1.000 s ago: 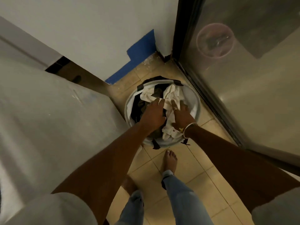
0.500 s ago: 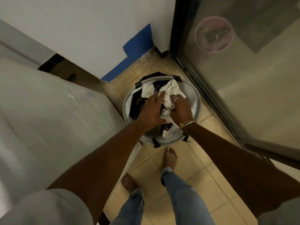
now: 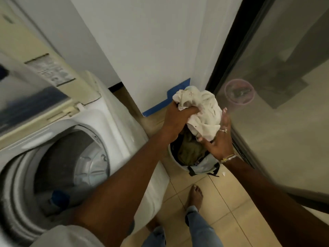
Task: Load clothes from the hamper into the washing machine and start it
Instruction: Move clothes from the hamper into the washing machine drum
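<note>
- Bundle of white clothes (image 3: 201, 113) sits in both my hands, straight above the hamper (image 3: 201, 169) and clear of its rim.
- My left hand (image 3: 178, 120) grips the bundle on the side nearer the washing machine (image 3: 114, 122), fingers curled tight into the cloth.
- My right hand (image 3: 219, 141) cradles the far side, fingers nearly straight and pressed against the cloth, thumb tucked beneath.
- An olive garment (image 3: 188, 148) is left in the hamper, below the bundle.
- Left of the hamper stands the washing machine, lid up, drum (image 3: 67, 166) open.
- I judge the coming move is a sideways swing left from the hamper, with the left hand leading because it is nearer the drum.
</note>
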{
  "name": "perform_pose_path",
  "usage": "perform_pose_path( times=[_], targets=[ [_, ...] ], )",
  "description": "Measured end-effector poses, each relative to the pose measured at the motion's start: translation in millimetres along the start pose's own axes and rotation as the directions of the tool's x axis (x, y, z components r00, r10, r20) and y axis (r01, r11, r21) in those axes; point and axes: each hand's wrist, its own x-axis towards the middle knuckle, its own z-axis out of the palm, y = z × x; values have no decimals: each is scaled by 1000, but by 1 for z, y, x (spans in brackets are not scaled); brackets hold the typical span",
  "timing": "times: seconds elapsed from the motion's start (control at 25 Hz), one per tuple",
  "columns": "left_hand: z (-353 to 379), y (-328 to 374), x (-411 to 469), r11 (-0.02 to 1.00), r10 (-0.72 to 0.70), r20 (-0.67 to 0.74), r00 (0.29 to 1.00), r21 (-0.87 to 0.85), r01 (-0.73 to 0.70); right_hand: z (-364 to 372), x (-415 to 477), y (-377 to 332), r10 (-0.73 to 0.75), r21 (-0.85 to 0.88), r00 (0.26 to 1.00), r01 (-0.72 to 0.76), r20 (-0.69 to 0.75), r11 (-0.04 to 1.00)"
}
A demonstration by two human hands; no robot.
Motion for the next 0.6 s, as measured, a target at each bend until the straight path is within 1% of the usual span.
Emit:
perform_pose_path(
  times=[0.04,0.08,0.12,0.16,0.2,0.24,0.28,0.32,0.36,0.4,0.44,0.48,0.52,0.56,0.6],
  targets=[
    [-13,21,-13,992,-32,-29,999,-119,29,2,-7,-12,51,-48,995,-48,80,998],
    [-28,39,-26,963,-72,-30,997,-261,62,9,-14,-26,103,-98,983,-89,151,991],
    [-44,54,-41,914,-117,-2,993,-392,107,13,-20,-46,163,-135,967,-138,197,981],
    [-63,68,-57,859,-161,31,986,-488,156,17,-22,-74,243,-117,942,-221,232,968],
    [-81,80,-73,817,-193,76,978,-540,203,25,-22,-95,353,-76,898,-345,265,935],
    [-100,87,-87,788,-201,102,974,-574,223,31,-19,-122,436,-13,850,-453,297,891],
    [-121,93,-101,769,-183,105,977,-604,209,36,-16,-151,512,30,801,-546,309,837],
    [-143,95,-114,742,-158,67,985,-650,164,40,-16,-180,465,110,841,-509,276,854],
    [-170,95,-127,711,-137,-4,991,-696,96,48,-12,-206,327,228,937,-347,119,910],
    [-196,92,-137,685,-131,-93,987,-729,22,54,-10,-233,178,354,984,-162,-14,921],
    [-222,85,-147,663,-147,-170,974,-748,-30,62,-12,-259,73,474,994,-24,-86,880],
    [-249,73,-157,647,-175,-229,957,-760,-64,72,-13,-286,15,559,994,48,-107,828],
    [-274,58,-165,637,-217,-280,935,-766,-82,79,-14,-318,9,631,995,56,-98,774],
    [-298,45,-176,621,-249,-306,919,-778,-91,89,-16,-350,22,668,997,29,-69,744],
    [-317,37,-185,594,-285,-305,909,-800,-82,107,-19,-370,39,680,999,-34,8,732]
  ],
)
